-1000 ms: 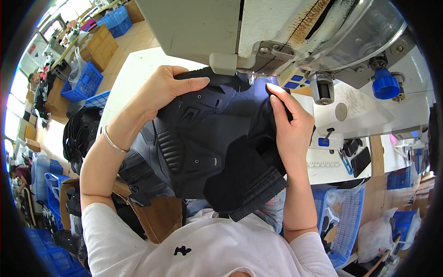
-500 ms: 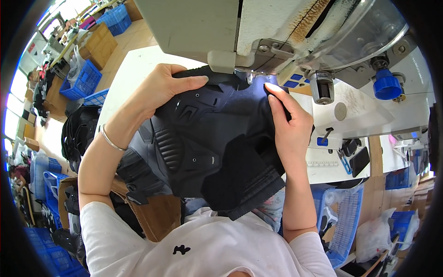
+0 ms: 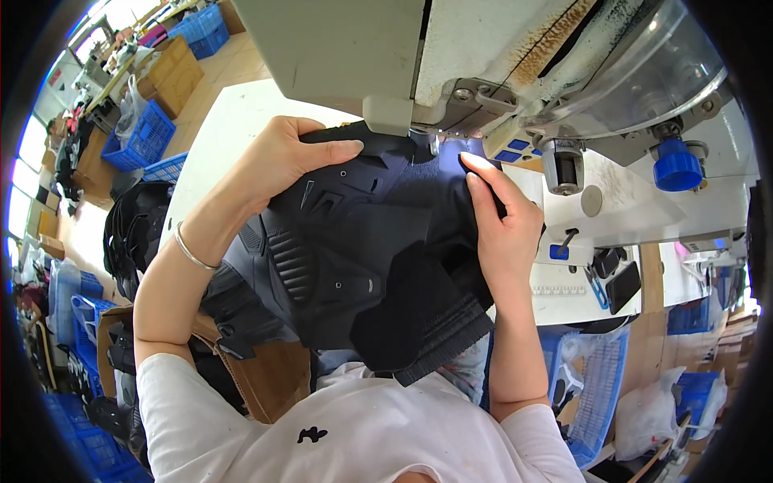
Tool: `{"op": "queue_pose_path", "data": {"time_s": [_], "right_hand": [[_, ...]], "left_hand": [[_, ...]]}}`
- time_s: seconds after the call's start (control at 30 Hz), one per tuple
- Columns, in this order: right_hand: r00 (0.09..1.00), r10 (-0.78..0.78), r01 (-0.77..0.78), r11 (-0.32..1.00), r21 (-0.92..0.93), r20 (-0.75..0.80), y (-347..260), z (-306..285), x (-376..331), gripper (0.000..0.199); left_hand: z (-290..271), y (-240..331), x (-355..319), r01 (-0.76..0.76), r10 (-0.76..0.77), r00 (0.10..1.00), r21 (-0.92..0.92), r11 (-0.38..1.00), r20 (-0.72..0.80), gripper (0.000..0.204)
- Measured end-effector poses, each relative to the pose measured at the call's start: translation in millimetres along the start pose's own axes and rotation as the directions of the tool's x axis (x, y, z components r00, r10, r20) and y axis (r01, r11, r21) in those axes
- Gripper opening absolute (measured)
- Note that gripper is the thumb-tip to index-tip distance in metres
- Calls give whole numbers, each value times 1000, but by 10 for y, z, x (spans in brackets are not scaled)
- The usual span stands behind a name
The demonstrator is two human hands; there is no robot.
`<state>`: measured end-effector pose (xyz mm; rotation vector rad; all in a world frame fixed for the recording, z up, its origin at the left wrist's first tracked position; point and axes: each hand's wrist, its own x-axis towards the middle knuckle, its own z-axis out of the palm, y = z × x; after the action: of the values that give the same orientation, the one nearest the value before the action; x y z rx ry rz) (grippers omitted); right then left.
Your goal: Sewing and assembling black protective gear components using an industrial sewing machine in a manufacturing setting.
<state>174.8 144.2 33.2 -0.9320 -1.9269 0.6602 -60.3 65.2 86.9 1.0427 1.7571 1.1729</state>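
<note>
A black moulded fabric piece [image 3: 354, 233], with raised ridges, small eyelets and a ribbed knit band at its near end, spans both my hands. Its far edge lies beneath the lit needle area [image 3: 436, 145] of a sewing machine [image 3: 338, 56]. At the piece's far left edge, my left hand [image 3: 294, 161] is closed, thumb on top and fingers mostly hidden underneath. My right hand [image 3: 507, 221] pinches the right edge near the needle, thumb and forefinger close together. The near part of the piece hangs down towards my lap.
Right of the machine, a ruler [image 3: 560, 291] and a dark flat phone-like object [image 3: 623, 288] lie on the white table [image 3: 211, 137]. Below stands a blue basket [image 3: 604, 394]. An open cardboard box [image 3: 270, 382] and more black pieces [image 3: 133, 233] are at my left.
The piece's near end has shifted slightly left. Both hands keep the same hold, and the view has moved a little relative to the machine.
</note>
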Motion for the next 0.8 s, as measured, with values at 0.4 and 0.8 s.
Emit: {"op": "queue_pose_path", "data": {"time_s": [0.4,0.8], "right_hand": [[1000,-21,21,1000,-10,-19,-23,7,-6,20],[1000,5,-5,1000,17,-15,-17,5,-6,20]], "left_hand": [[0,24,-9,-100,100,995,55,994,-12,31],[10,60,-25,-60,61,998,82,995,-13,31]]}}
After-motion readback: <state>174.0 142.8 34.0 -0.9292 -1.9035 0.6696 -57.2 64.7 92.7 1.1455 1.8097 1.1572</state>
